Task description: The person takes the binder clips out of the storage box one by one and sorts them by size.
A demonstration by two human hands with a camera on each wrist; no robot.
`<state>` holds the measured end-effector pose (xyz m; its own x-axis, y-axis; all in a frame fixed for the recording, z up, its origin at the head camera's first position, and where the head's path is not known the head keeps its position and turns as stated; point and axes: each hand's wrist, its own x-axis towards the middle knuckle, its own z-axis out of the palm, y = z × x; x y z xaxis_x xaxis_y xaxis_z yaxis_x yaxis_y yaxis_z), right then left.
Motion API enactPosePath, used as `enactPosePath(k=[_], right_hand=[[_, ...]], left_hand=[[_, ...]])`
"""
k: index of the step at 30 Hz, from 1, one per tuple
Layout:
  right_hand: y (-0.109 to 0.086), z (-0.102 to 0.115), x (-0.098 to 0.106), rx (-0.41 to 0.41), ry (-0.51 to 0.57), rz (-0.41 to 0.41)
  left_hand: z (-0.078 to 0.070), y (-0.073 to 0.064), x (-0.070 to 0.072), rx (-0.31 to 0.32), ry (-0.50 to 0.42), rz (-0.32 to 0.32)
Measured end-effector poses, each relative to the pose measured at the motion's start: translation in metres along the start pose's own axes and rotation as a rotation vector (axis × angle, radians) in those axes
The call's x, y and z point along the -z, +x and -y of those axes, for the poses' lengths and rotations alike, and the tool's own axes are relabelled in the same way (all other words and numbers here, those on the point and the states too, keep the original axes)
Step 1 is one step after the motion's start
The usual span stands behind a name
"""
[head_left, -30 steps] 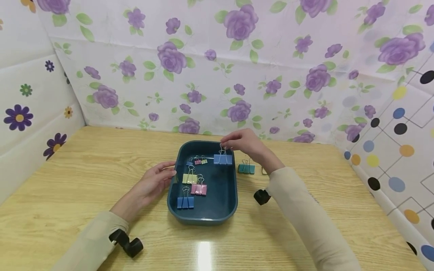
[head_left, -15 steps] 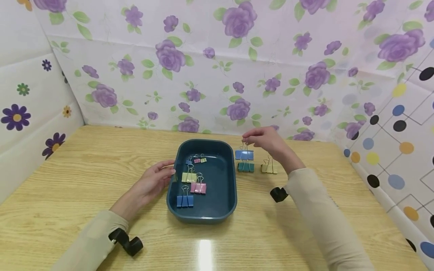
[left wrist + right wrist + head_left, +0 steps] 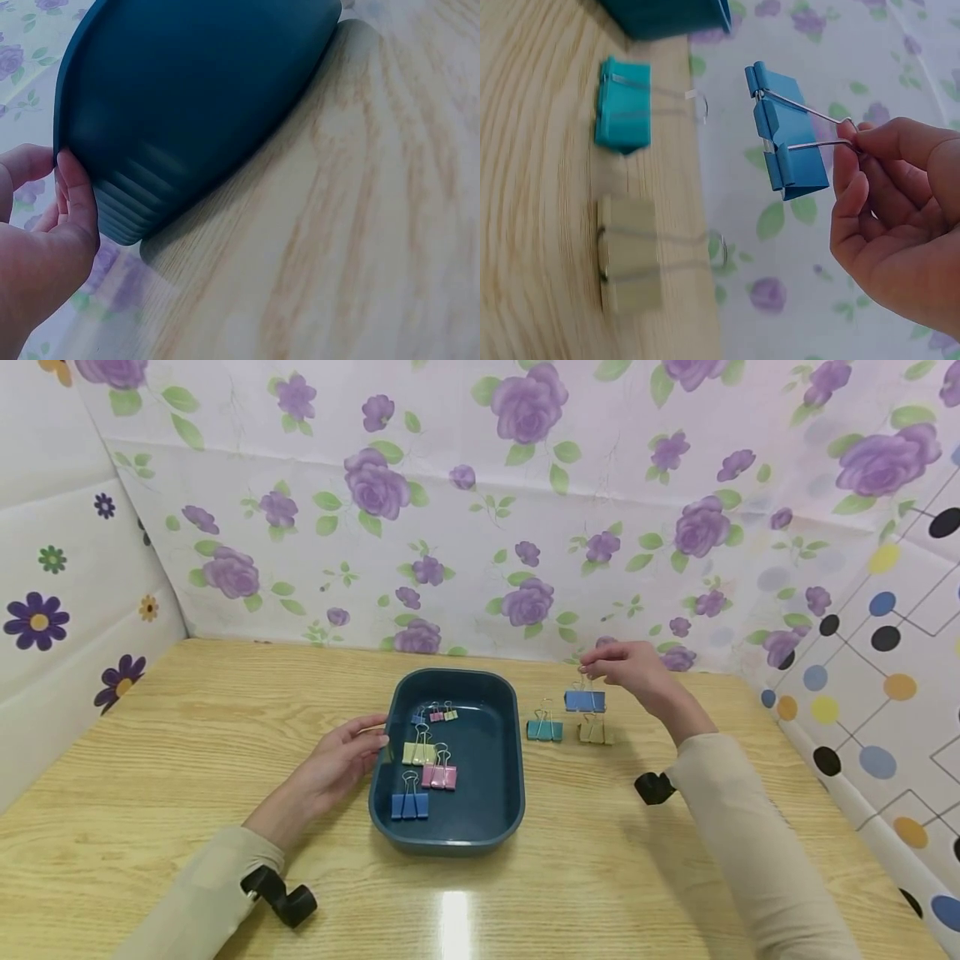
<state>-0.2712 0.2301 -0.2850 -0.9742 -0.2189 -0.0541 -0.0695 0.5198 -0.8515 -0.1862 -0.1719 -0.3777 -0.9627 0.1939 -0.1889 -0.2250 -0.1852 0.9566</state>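
Observation:
My right hand [image 3: 639, 677] pinches a blue binder clip [image 3: 799, 139] by its wire handles. The clip hangs in the air, in front of a yellow binder clip [image 3: 630, 255] in the head view. To the left of the yellow one, a teal binder clip [image 3: 544, 731] stands on the table. My left hand [image 3: 334, 770] pinches the left rim of a dark blue-green plastic tray [image 3: 202, 82] between thumb and fingers. Inside the tray lie a blue clip [image 3: 409, 807], a pink clip [image 3: 439, 777], a yellow clip [image 3: 418, 754] and several tiny clips [image 3: 437, 716].
The wooden table [image 3: 247, 710] meets a flower-printed cloth wall [image 3: 465, 543] at the back. A dotted cloth [image 3: 885, 718] rises on the right side. Black mounts [image 3: 279, 897] sit on both wrists.
My right hand has carried the blue binder clip from over the tray's back right corner rightward, past the teal clip to the yellow one. My left hand stays on the tray rim.

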Motion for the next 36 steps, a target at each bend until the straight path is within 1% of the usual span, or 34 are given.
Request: enactPosePath(k=[7,15,20,28,36], right_hand=[[-0.006,-0.018,0.019,-0.028,-0.006,0.020],[-0.013,-0.040,0.036,-0.051,-0.050,-0.019],[-0.017,-0.055,0.041,-0.046,-0.085,-0.031],[-0.020,-0.082,0.046,-0.085,-0.090,-0.041],[-0.024,-0.097,0.052,-0.105,-0.086,-0.041]], left_hand=[[0.001,0.000,0.000,-0.001,-0.003,0.000],[0.002,0.000,0.001,-0.014,0.009,0.011],[0.002,0.001,0.000,-0.014,0.011,0.007],[0.002,0.001,0.001,-0.010,0.008,0.011],[0.002,0.001,0.001,-0.016,0.001,0.011]])
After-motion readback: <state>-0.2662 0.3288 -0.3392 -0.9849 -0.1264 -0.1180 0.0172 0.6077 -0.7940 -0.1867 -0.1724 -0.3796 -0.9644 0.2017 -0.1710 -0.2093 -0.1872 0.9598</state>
